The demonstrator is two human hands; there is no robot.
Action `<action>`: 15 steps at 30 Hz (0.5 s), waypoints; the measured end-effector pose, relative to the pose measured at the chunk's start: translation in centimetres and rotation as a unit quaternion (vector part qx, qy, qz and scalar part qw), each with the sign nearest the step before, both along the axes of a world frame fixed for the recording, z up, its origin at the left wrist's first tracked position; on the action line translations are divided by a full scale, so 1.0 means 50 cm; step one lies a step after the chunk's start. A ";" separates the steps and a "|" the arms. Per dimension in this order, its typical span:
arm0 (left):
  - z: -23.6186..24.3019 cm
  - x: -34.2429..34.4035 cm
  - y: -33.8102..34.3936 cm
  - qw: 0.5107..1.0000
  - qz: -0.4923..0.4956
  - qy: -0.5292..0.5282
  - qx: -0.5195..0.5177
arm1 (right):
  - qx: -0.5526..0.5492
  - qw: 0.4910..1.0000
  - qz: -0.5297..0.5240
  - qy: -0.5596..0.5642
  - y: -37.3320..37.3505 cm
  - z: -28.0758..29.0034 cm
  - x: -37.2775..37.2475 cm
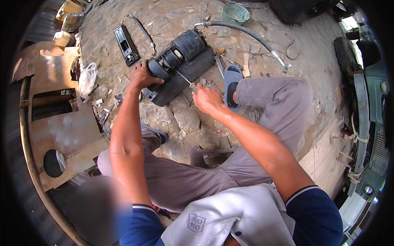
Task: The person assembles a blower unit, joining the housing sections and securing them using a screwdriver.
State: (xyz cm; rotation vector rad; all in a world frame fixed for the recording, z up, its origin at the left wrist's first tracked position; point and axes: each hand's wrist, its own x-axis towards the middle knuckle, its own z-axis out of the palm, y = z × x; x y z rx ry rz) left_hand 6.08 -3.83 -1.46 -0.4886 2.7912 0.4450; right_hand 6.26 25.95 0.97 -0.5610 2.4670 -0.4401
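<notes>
On the ground before me lies a black blower unit (184, 67) with rounded housings along a long box-shaped body. My left hand (141, 76) grips its near left end, thumb and fingers spread around the rounded housing. In my right hand (207, 98) is a screwdriver (184, 78), held by its handle. Its thin metal shaft points up and left into the middle of the unit. The shaft's tip merges with the dark parts, so I cannot tell exactly what it touches.
Beyond the unit lie a short black hose (142, 32), a long hose (242, 29) with metal fittings, a black panel (125, 45) and a green basket (234, 13). A wrench (219, 65) is beside my sandal (232, 82). Cut brown board (61, 135) stands left.
</notes>
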 end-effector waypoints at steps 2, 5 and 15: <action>0.012 -0.007 0.007 1.000 0.003 -0.017 0.002 | -0.039 0.998 -0.038 -0.014 0.005 -0.030 -0.011; -0.012 -0.002 -0.009 1.000 0.013 0.002 0.001 | -0.173 0.965 -0.150 -0.131 0.012 -0.086 -0.021; -0.010 -0.009 -0.012 1.000 0.005 -0.003 0.005 | -0.403 0.537 -0.403 -0.622 0.035 -0.081 0.006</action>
